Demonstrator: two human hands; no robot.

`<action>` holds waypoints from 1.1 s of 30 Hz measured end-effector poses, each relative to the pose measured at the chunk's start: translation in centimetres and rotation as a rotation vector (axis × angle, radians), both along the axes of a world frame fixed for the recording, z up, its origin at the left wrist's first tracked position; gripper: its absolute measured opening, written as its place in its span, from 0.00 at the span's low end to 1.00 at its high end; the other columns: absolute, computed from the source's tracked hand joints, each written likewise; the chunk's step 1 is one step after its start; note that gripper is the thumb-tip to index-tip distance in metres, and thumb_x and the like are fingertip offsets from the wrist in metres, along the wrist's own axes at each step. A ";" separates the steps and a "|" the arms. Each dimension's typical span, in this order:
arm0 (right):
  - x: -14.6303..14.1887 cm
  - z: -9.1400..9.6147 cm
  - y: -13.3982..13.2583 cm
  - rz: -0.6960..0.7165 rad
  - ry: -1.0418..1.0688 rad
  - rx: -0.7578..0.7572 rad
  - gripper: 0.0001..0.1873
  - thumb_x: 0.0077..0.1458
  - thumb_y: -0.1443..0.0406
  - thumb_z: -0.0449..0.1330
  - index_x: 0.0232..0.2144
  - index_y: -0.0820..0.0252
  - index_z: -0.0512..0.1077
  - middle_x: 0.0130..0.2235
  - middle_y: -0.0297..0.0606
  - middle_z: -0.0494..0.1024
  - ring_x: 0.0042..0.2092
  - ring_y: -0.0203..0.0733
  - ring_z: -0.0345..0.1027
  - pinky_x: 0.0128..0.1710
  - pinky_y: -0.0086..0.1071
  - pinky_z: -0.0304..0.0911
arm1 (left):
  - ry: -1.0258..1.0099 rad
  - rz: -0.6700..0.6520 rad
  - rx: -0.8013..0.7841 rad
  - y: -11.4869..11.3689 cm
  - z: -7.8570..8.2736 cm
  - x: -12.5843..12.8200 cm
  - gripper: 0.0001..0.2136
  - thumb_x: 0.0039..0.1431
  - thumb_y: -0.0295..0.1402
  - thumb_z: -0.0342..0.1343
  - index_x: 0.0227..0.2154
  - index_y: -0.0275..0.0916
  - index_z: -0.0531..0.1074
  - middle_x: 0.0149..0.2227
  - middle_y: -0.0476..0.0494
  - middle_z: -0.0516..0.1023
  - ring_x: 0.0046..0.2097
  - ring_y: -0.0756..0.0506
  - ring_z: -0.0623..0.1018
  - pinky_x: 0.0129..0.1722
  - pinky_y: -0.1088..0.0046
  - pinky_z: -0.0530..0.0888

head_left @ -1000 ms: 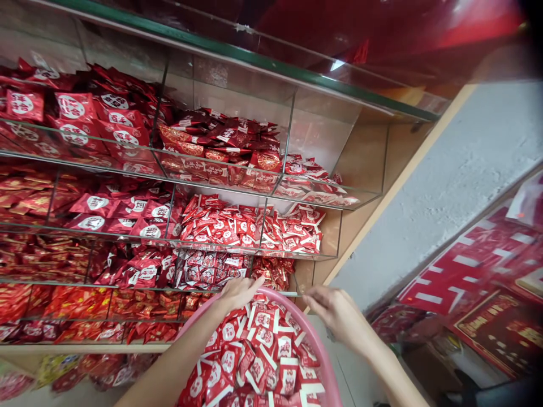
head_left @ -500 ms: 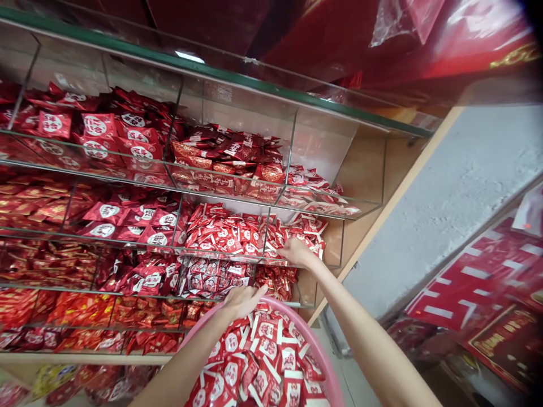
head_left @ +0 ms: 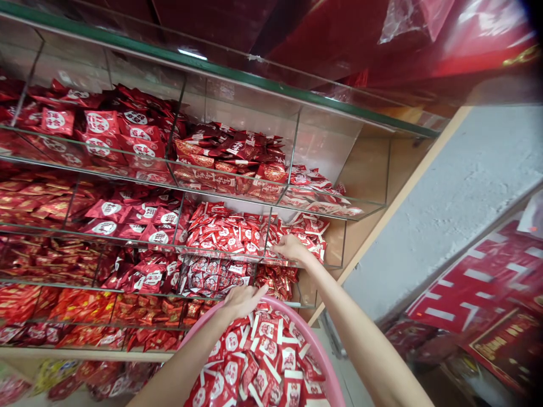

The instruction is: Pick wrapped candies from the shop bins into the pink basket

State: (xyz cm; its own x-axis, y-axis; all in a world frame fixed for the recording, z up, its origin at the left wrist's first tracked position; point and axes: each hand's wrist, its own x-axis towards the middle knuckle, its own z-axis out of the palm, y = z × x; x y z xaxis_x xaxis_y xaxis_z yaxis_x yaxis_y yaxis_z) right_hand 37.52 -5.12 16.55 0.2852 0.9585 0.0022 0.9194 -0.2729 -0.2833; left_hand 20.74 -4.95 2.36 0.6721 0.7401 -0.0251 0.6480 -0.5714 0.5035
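Observation:
A pink round basin (head_left: 319,342) stands in front of me, heaped with small red-and-white wrapped packets (head_left: 268,347). My left hand (head_left: 244,301) is closed over its far rim, thumb stretched out to the right. My right hand (head_left: 292,249) reaches into the right-end shelf compartment among similar red-and-white packets (head_left: 311,223). Its fingers are bent and drawn together beside the glass divider; whether a packet is pinched in them is hidden. A neighbouring compartment to the left holds more of these packets (head_left: 227,229).
Glass-fronted shelves (head_left: 237,195) with thin dividers hold red, maroon and orange packets in several rows. A thick green-edged glass shelf (head_left: 254,79) runs overhead. On the right are a wooden side panel (head_left: 407,186), a pale wall (head_left: 458,181) and red hanging goods (head_left: 475,277).
My right hand has moved slightly left, toward the glass divider. My left hand stays at the basin's rim. The view has shifted a little.

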 end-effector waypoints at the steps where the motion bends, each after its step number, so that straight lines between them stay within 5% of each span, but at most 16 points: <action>1: -0.3 0.2 0.2 -0.011 -0.028 -0.003 0.16 0.44 0.55 0.57 0.21 0.63 0.71 0.23 0.37 0.72 0.26 0.35 0.65 0.22 0.26 0.51 | -0.003 0.001 -0.002 0.0 0.0 0.0 0.37 0.55 0.56 0.21 0.24 0.40 0.73 0.25 0.42 0.75 0.31 0.43 0.74 0.34 0.68 0.66; 7: -2.8 1.2 1.5 -0.086 -0.162 -0.069 0.19 0.40 0.55 0.61 0.34 0.62 0.72 0.40 0.48 0.75 0.41 0.48 0.69 0.35 0.33 0.61 | 0.002 0.008 -0.017 -0.3 0.6 0.0 0.37 0.54 0.57 0.21 0.25 0.40 0.74 0.27 0.42 0.76 0.32 0.43 0.75 0.36 0.68 0.66; 15: -4.2 0.8 2.3 -0.089 -0.178 -0.185 0.26 0.39 0.59 0.63 0.42 0.63 0.70 0.49 0.52 0.70 0.49 0.53 0.64 0.43 0.40 0.61 | 0.034 0.018 -0.028 -0.4 1.0 0.0 0.39 0.53 0.57 0.20 0.28 0.40 0.75 0.30 0.40 0.78 0.35 0.41 0.76 0.37 0.66 0.67; 22: -2.9 1.2 1.8 -0.057 -0.037 -0.167 0.16 0.37 0.57 0.63 0.28 0.63 0.72 0.32 0.46 0.76 0.36 0.46 0.70 0.29 0.30 0.61 | 0.033 -0.010 -0.018 -0.5 1.5 0.0 0.40 0.53 0.58 0.18 0.26 0.39 0.74 0.29 0.40 0.77 0.36 0.40 0.76 0.38 0.65 0.67; 27: -2.0 2.0 0.6 -0.014 0.147 -0.166 0.13 0.41 0.58 0.60 0.17 0.62 0.66 0.15 0.34 0.67 0.20 0.35 0.62 0.18 0.26 0.53 | 0.042 -0.008 -0.026 -0.4 1.4 -0.1 0.39 0.53 0.58 0.19 0.27 0.40 0.74 0.29 0.40 0.77 0.36 0.40 0.76 0.38 0.65 0.67; 33: -0.7 3.9 -2.1 0.049 0.316 -0.017 0.17 0.46 0.55 0.57 0.16 0.60 0.59 0.12 0.28 0.61 0.17 0.30 0.55 0.17 0.24 0.50 | 0.029 -0.011 -0.026 0.0 0.9 0.0 0.39 0.53 0.58 0.20 0.25 0.39 0.74 0.26 0.40 0.76 0.33 0.40 0.76 0.36 0.65 0.66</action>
